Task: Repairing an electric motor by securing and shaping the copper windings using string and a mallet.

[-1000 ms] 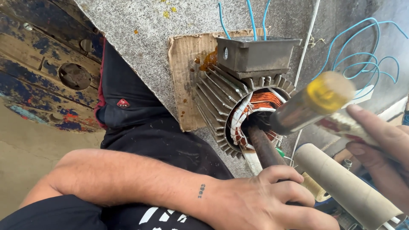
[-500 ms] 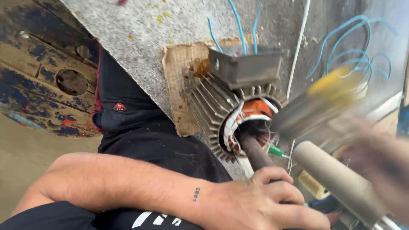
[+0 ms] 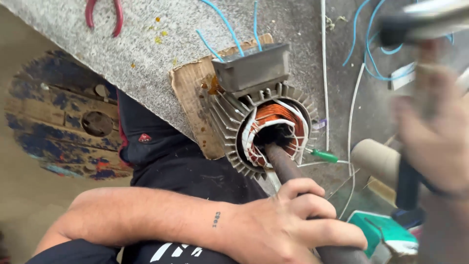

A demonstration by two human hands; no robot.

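Note:
An electric motor stator (image 3: 233, 128) with grey cooling fins and copper windings (image 3: 273, 115) lies on its side on a piece of cardboard (image 3: 188, 93). A dark metal rod (image 3: 284, 165) sticks out of its bore toward me. My left hand (image 3: 288, 220) is wrapped around the near end of that rod. My right hand (image 3: 435, 142) is raised at the right, blurred by motion, closed on a dark-handled tool (image 3: 425, 19) whose upper end blurs across the top right corner.
The stator rests on a grey speckled slab (image 3: 146, 54). Red-handled pliers (image 3: 102, 14) lie at the top left. Blue wires (image 3: 220, 22) trail behind the motor. A cardboard tube (image 3: 376, 159), a green-tipped probe (image 3: 325, 156) and a teal object (image 3: 386, 232) sit right. A wooden cable spool (image 3: 63, 122) stands below left.
My right hand has swung up and away from the stator with the tool, now strongly blurred. My left hand stays on the rod. The view has shifted, showing more of the slab.

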